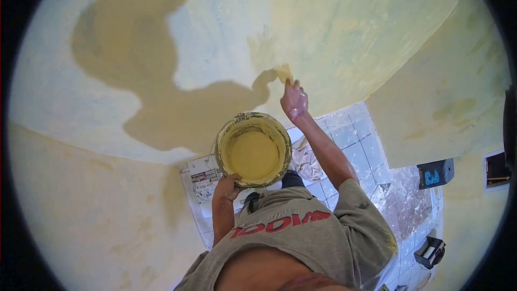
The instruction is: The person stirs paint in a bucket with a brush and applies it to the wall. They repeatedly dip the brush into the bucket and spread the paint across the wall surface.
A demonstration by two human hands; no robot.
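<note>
My left hand (228, 187) grips the near rim of a paint bucket (286, 153), its thumb over the edge. Yellow paint (253, 153) lies inside, and dried smears coat the bucket's walls. Up against the wall (323, 37), my right hand (294, 99) is closed around a paintbrush (283, 72) whose yellow bristles touch the surface. Most of the brush's handle is hidden in the fist. Fresh yellow covers the wall to the right of the brush, while paler, bluish white shows to its left.
Paint-spotted tiles (355, 134) cover the floor, with printed paper or cardboard (202, 183) below the bucket. A dark block with blue marking (436, 174) sits by the right wall, near a small black box-like object (430, 252). My shadow (129, 48) falls across the wall.
</note>
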